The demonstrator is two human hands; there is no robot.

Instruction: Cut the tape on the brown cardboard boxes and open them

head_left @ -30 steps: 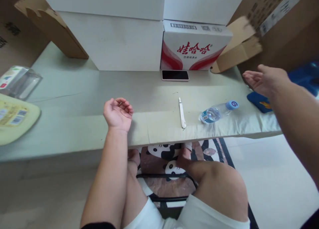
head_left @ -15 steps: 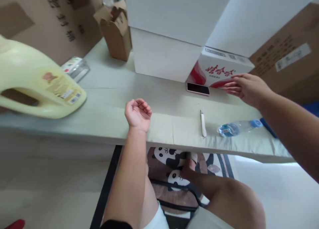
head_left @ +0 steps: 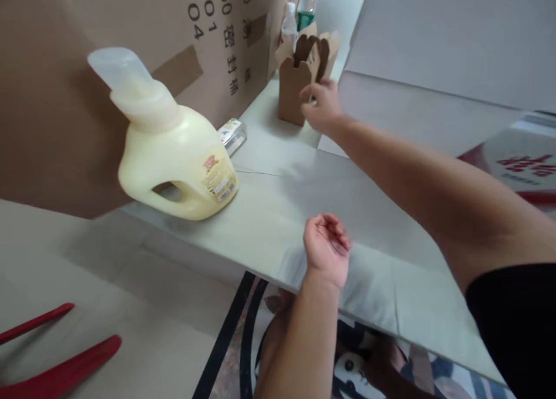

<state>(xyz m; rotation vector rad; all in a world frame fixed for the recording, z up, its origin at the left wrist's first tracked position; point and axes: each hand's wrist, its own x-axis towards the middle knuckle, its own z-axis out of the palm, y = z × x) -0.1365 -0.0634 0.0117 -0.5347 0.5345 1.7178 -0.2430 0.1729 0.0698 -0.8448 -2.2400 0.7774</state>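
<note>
My left hand (head_left: 328, 245) rests palm up on the pale cloth-covered table, its fingers loosely curled and holding nothing. Stretched across to the far side, my right hand (head_left: 321, 105) is at the front right corner of a small brown cardboard box (head_left: 292, 92) with open, notched top flaps. Its fingers are bent, with a gap between thumb and forefinger and nothing visible in them. Whether it touches the box I cannot tell. A second open brown box (head_left: 332, 46) stands close behind. Left of both hands is a big pale-yellow handled jug (head_left: 191, 138) with a translucent cap.
Behind the jug rises a large printed carton (head_left: 174, 17). Two plastic bottles, one with green liquid (head_left: 306, 20), stand behind the small boxes. A clear package (head_left: 233, 135) lies beside the jug. White boxes (head_left: 412, 103) and a red-lettered carton (head_left: 521, 156) fill the right.
My right hand has swung from the red-lettered carton at the right over to the small cardboard box. The view has turned left; the phone, the white-handled tool and the lying bottle are out of sight.
</note>
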